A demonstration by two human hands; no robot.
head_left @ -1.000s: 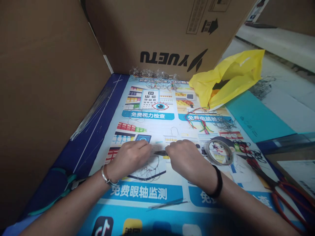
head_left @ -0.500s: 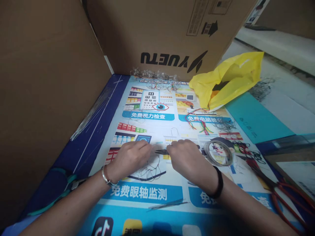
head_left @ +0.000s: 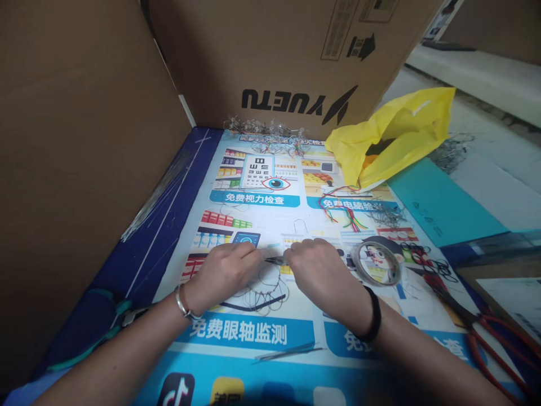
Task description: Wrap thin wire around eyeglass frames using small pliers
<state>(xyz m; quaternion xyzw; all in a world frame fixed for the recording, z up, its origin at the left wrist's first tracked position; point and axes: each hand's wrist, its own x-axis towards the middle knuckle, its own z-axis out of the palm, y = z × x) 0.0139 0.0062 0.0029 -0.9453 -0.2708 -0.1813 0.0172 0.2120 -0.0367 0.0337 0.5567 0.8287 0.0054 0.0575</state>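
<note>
Left hand [head_left: 228, 272]: closed, contents unclear
Right hand [head_left: 316, 268]: gripping dark pointed metal pliers [head_left: 275, 260]
Grey wire loops [head_left: 264, 294]: beside left hand; could bend through pliers slipping

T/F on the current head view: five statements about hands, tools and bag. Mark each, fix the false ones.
1. The right hand holds a tool with dark, pointed tips. True.
2. The left hand lies flat and open. False: its fingers are curled in, apparently holding wire loops.
3. The red-handled scissors lie to the right of the tape roll. True.
4. The yellow bag is folded flat and shut. False: its mouth gapes open.
5. The black band is on the right wrist. True.
</note>
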